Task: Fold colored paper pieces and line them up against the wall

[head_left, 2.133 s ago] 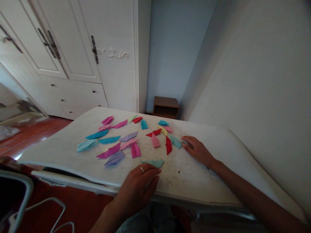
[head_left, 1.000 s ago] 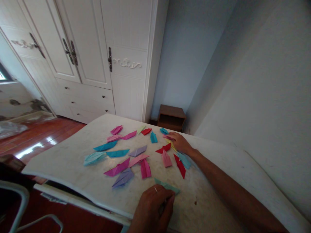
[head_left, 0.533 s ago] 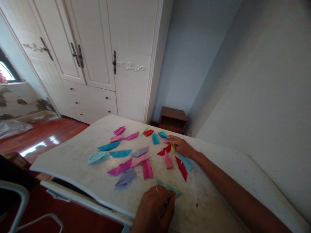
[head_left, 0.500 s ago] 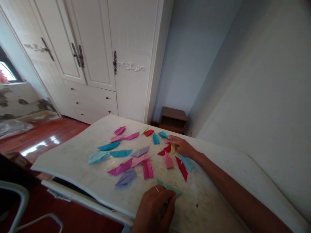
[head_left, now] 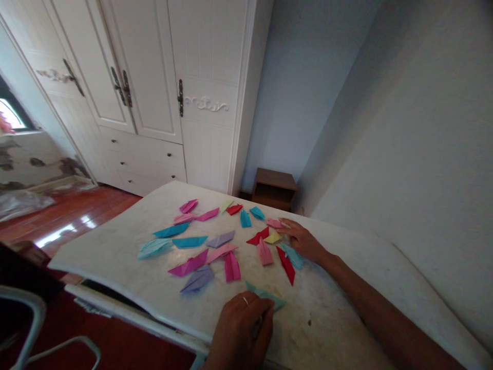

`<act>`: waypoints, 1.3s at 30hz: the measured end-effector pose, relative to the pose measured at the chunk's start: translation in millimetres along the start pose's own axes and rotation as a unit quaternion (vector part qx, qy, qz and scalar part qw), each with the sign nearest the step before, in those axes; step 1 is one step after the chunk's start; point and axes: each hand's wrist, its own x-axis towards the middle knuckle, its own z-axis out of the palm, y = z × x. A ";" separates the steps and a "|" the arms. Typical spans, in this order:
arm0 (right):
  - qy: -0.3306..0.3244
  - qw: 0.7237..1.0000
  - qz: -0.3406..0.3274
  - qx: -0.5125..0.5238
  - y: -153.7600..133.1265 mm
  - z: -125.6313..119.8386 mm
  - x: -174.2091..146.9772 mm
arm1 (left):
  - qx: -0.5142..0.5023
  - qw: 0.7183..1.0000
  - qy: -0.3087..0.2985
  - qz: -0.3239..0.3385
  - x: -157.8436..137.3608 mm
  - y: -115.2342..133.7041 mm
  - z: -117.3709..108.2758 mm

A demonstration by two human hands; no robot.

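Item, at lower centre of the frame: one mint-green folded paper (head_left: 265, 297), lying on the tabletop at the fingertips of the left hand (head_left: 244, 326). That hand is curled, thumb and forefinger close together; we cannot tell whether this grip pinches the paper's edge or only rests beside it.

Item, right of centre: one pale pink folded paper (head_left: 274, 223), at the extended fingertips of the right hand (head_left: 302, 240). We cannot tell whether this grip has closed on it. Just below lies a yellow folded paper (head_left: 273, 237), with a red folded paper (head_left: 258, 236) to its left. Lower, a light blue folded paper (head_left: 293, 258) lies against a long red piece (head_left: 285, 264).

Item, across centre and left: further folded pieces, among them a purple folded paper (head_left: 197, 279) and a dark blue folded paper (head_left: 171, 229) (some touch or overlap; we give no exact count).

Condition: we judge the folding done on every piece in sight; gathering is not, for they lie loose, at mixed angles, colours mingled.

Surroundings: the pale tabletop (head_left: 115, 252); a brown cabinet (head_left: 275, 178) beyond it; a white wardrobe (head_left: 210, 56), upper left.
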 end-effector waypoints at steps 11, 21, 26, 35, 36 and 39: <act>0.015 0.999 -0.007 0.036 -15.6 -4.5 -17.9 | 0.019 0.999 0.033 0.010 1.7 6.9 -6.5; 0.080 0.994 0.012 0.074 -45.3 -30.0 -49.2 | 0.032 0.999 0.017 -0.011 3.3 12.8 -10.0; 0.088 0.981 0.133 0.106 -59.3 -43.4 -95.7 | 0.058 0.998 -0.002 0.014 2.2 12.6 -10.0; 0.100 0.951 0.262 0.132 -100.5 -54.0 -170.7 | 0.044 0.997 -0.065 0.011 2.1 9.5 -10.4; 0.103 0.949 0.265 0.136 -103.9 -53.6 -175.7 | 0.037 0.996 -0.075 0.011 2.6 9.6 -11.1; 0.118 0.940 0.285 0.145 -109.6 -52.0 -184.7 | 0.008 0.994 -0.109 -0.004 4.2 9.0 -13.3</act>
